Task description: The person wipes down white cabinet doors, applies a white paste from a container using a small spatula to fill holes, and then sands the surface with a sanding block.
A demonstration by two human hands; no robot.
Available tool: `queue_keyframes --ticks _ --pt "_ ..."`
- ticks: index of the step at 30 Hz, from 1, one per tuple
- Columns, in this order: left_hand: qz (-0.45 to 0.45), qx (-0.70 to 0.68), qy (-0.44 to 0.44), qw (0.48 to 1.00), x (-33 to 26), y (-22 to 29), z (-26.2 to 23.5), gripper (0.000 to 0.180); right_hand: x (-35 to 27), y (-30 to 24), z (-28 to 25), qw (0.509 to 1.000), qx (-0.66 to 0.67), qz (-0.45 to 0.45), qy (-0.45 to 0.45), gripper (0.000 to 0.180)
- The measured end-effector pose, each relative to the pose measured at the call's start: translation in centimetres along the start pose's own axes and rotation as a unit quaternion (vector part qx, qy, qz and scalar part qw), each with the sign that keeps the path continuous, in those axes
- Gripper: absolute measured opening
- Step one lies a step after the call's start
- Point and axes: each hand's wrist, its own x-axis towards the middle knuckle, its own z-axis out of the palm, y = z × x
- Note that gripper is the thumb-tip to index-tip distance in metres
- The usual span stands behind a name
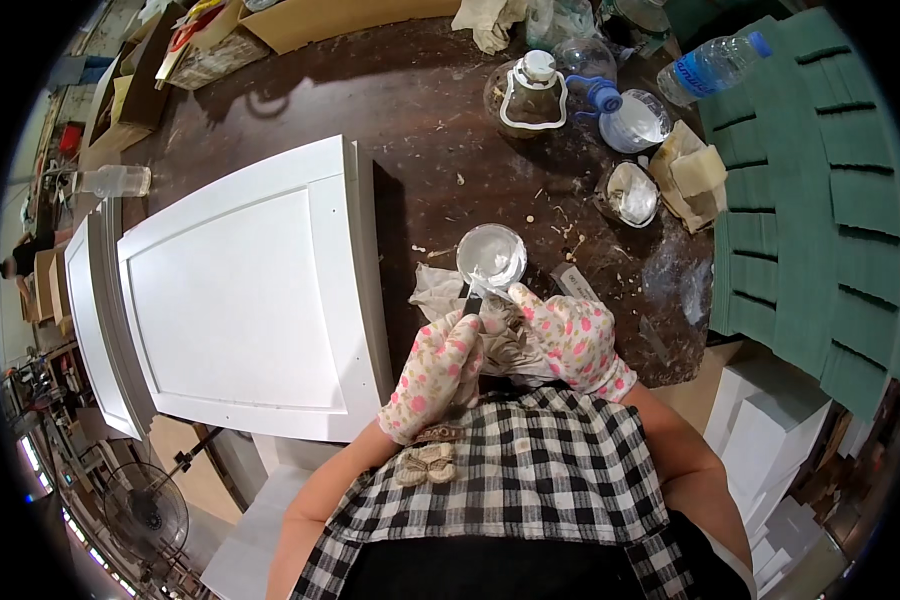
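Observation:
Both my hands wear white gloves with a pink flower print and meet at the table's near edge. My left hand [435, 375] is closed on the dark handle of a small putty knife [473, 300], its blade smeared with white. My right hand [582, 345] is curled around a crumpled beige rag [512, 338], with its thumb and forefinger by the blade. Just beyond the knife stands a round tub [492, 256] with white paste inside. A crumpled pale tissue [437, 292] lies left of the tub.
To the left lies a white framed panel [235, 290], with another white panel [98, 315] beyond it. Bottles, a handled jug [527, 95] and a cut container of white paste [632, 193] stand at the back right. Green slatted pieces [810, 210] line the right side.

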Motion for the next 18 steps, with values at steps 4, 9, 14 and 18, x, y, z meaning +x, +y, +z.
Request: queue_keyframes --ticks 4,9,14,18 --pt "-0.016 -0.05 -0.029 0.998 -0.5 0.6 0.0 0.033 -0.2 0.4 -0.1 1.0 -0.004 0.008 0.005 0.055" --pt "-0.011 -0.149 -0.054 0.987 -0.7 0.6 -0.2 0.037 0.0 0.1 -0.3 0.998 -0.03 0.02 -0.047 0.057" --pt "-0.02 -0.187 -0.058 0.98 -0.5 0.6 -0.3 0.036 0.6 -0.2 -1.0 0.999 0.005 0.022 -0.023 0.053" --pt "-0.024 -0.168 -0.064 0.983 -0.4 0.6 -0.2 0.034 0.0 -0.5 -0.1 0.999 0.011 0.007 -0.032 0.056"
